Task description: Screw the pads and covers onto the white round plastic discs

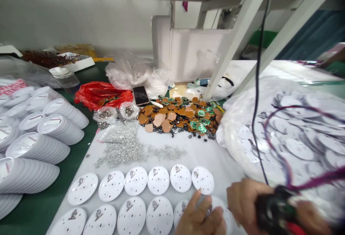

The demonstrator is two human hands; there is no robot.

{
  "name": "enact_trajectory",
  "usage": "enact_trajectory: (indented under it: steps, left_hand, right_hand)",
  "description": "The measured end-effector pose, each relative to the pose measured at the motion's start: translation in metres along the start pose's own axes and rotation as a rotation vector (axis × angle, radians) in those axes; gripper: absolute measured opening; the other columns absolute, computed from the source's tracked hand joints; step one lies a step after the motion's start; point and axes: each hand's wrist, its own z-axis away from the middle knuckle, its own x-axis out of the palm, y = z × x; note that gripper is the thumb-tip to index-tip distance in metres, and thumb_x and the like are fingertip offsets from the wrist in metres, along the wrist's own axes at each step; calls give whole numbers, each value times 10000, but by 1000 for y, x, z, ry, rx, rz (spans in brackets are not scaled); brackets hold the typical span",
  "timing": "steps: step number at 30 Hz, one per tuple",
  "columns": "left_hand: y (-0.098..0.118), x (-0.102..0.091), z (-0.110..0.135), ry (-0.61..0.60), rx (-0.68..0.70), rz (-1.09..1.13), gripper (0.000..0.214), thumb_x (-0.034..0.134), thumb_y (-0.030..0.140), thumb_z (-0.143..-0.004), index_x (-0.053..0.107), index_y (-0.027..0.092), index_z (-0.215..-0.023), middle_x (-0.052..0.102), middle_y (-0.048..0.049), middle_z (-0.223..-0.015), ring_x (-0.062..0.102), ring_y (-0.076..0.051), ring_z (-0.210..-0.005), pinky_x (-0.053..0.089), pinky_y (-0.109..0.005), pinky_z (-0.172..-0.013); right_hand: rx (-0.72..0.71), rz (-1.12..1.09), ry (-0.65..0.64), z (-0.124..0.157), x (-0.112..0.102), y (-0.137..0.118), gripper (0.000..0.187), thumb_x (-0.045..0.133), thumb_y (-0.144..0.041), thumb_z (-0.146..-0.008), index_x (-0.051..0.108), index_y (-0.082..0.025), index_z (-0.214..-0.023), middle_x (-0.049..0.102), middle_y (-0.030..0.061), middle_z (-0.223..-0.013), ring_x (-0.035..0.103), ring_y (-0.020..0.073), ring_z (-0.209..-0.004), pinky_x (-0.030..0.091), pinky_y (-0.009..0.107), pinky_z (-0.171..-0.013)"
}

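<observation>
My left hand (201, 215) is open at the lower middle, fingers spread over white round discs. One fingertip touches or nearly touches the rim of a white disc (203, 180); another white disc (222, 211) is partly hidden beneath the hand. My right hand (246, 201) is closed around a black and red hand tool (277, 206). Motion blurs the tool, so its exact kind is unclear. Two rows of these discs lie on the pale work surface (185, 157), each visible one with small holes and most showing a metal clip (129, 205) near the edge.
Loose small metal parts (121, 148) lie behind the discs, then a heap of brown and green circuit boards (183, 114). Stacked white covers (32, 148) stand left. A bulging plastic bag of discs (291, 138) sits right. A black cable (257, 84) hangs before a slanted frame leg (231, 37).
</observation>
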Motion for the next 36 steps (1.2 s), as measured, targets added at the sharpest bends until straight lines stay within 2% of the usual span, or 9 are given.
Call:
enact_trajectory:
  steps: [3,6,9,12,15,19,24,31,36]
  left_hand:
    - [4,13,2,123,29,-65,76,696,178,-924,701,233,-871,752,19,-981,691,-240,-991,525,-513,-1028]
    - [10,22,3,79,41,-71,93,675,176,-941,699,232,-871,760,33,-933,724,-225,-905,545,-521,-989]
    - [0,7,-4,58,25,-9,136,626,216,-984,699,254,-876,761,51,-934,743,-195,-890,540,-490,-1016]
    - [-40,-38,-22,-37,-12,35,174,541,200,-1017,702,254,-1061,747,8,-1180,701,-207,-1128,500,-450,-1083]
    - [-96,-75,-42,-287,-200,-3,343,462,135,-1016,591,145,-1334,648,-97,-1396,584,-238,-1321,418,-471,-1160]
    - [-140,-65,-58,-557,-196,-21,319,484,115,-992,632,99,-1274,672,-136,-1356,608,-281,-1298,396,-518,-1154]
    - [-136,-40,-64,-617,-93,69,293,566,187,-985,654,178,-1264,676,-81,-1362,610,-265,-1296,390,-485,-1158]
    - [-153,-87,-69,-586,-247,64,401,512,48,-939,626,154,-1308,564,-171,-1473,536,-333,-1368,405,-582,-1125]
    - [-155,-103,-65,-580,-412,134,440,465,2,-905,666,168,-1259,651,-125,-1378,581,-323,-1320,353,-635,-1156]
  right_hand:
    - [-193,-128,69,-22,12,-15,752,320,-858,-845,746,-247,-741,543,54,-510,503,209,-483,404,361,-483]
    - [-248,-143,283,-60,38,-20,691,397,-805,-861,694,-229,-622,476,21,-474,471,175,-446,380,332,-454]
    - [-311,-130,332,-94,54,-15,661,444,-774,-852,669,-216,-580,468,8,-446,464,161,-404,355,308,-414]
    - [-343,-79,366,-110,52,-9,654,454,-769,-851,668,-212,-583,495,13,-452,479,165,-409,373,310,-414]
    - [-372,-42,390,-112,45,-10,677,432,-783,-858,662,-210,-580,489,9,-444,484,165,-399,382,314,-416]
    - [-357,-48,410,-111,40,-13,670,424,-757,-874,658,-206,-573,483,7,-442,487,160,-390,386,312,-414]
    - [-346,-41,410,-114,39,-13,670,430,-760,-864,654,-209,-555,475,5,-428,479,159,-382,381,312,-408]
    - [-349,-67,399,-125,35,-6,648,450,-744,-872,662,-209,-573,491,5,-442,481,157,-390,373,303,-399]
    - [-356,-86,440,-140,37,8,627,452,-725,-879,649,-219,-565,505,5,-440,473,148,-380,353,285,-380]
